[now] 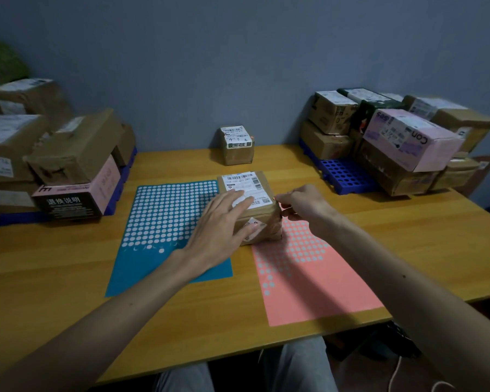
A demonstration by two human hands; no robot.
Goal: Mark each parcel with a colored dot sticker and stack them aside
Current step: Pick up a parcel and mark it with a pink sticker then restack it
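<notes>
**Fig.** Small taped cardboard parcel at mid-desk, lying across the inner edges of the blue sticker sheet and the pink sticker sheet. The left hand lay flat on its top, fingers straight. The right hand was at the upper right corner, fingertips drawn together; whether they pinched a dot could not be told. The parcel looked light and stiff, its tape probably slick; opposite side walls offered the surest hold.

Light grey trousers cover both thighs (the forearms are bare throughout).
</notes>
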